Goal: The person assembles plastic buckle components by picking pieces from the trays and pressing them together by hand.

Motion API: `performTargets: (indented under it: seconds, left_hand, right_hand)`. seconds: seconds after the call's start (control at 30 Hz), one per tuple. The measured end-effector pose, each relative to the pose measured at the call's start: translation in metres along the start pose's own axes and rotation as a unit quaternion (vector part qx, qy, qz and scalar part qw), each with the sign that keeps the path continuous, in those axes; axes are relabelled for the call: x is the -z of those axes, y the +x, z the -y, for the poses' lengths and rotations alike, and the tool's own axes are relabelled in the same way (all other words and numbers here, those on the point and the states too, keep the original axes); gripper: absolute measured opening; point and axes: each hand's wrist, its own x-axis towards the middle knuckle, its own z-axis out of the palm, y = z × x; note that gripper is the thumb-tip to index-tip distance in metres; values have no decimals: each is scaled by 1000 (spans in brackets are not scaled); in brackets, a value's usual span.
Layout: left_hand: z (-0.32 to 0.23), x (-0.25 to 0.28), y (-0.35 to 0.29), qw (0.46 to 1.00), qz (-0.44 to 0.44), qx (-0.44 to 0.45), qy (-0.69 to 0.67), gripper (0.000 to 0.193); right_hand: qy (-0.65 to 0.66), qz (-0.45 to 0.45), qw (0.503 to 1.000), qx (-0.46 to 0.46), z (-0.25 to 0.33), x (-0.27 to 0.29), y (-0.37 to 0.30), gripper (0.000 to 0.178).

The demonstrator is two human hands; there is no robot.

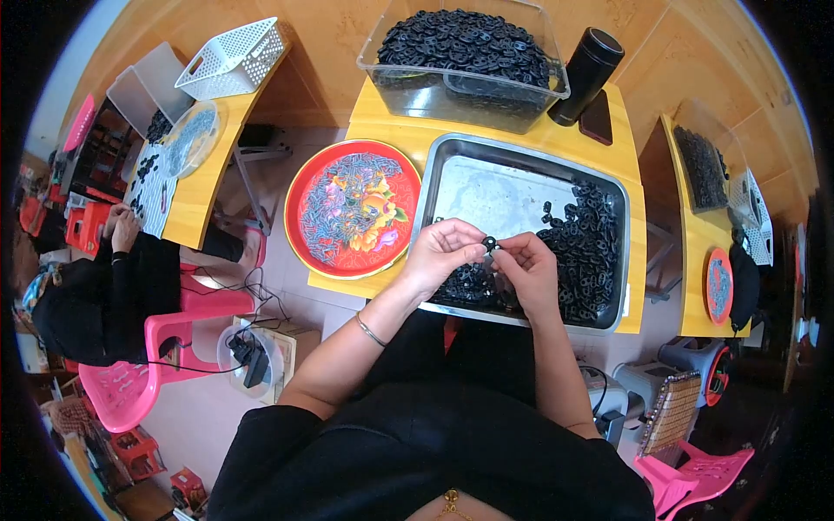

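Note:
Over the near half of a metal tray, my left hand and my right hand meet fingertip to fingertip. Between them they pinch a small black plastic piece with a round hole; its exact kind is too small to tell. Many similar black pieces are heaped along the tray's right side, and a smaller pile lies under my hands. Left of the tray sits a round red floral tray, strewn with small thin metal parts.
A clear bin full of black pieces stands at the table's back, beside a black flask and a dark phone. At left, another person sits by a second table. Pink chairs stand on both sides.

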Motion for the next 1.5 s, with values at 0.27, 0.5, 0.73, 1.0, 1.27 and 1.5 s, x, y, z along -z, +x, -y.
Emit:
performTargets:
  seconds: [0.27, 0.5, 0.73, 1.0, 1.27, 1.5]
  left_hand:
    - [-3, -3, -1, 1000, 17, -7, 1, 12]
    - [-1, -2, -2, 1000, 21, -10, -6, 11]
    - [-2, -3, -1, 1000, 21, -2, 15, 11]
    - [-1, -1, 1, 999, 27, 11, -17, 7]
    - [-1, 2, 2, 995, 47, 64, -64, 19]
    - [-6, 0, 2, 989, 53, 121, -67, 28]
  right_hand:
    - [12, -2, 1000, -3, -1, 0, 0, 9]
    - [15, 6, 1000, -7, -1, 1, 0, 9]
    - [14, 6, 999, -32, -1, 4, -1, 10]
    - [-109, 40, 992, 51, 2, 2, -2, 30]
    - [-204, 44, 974, 91, 1, 7, -1, 30]
    - [-147, 41, 987, 55, -1, 8, -2, 24]
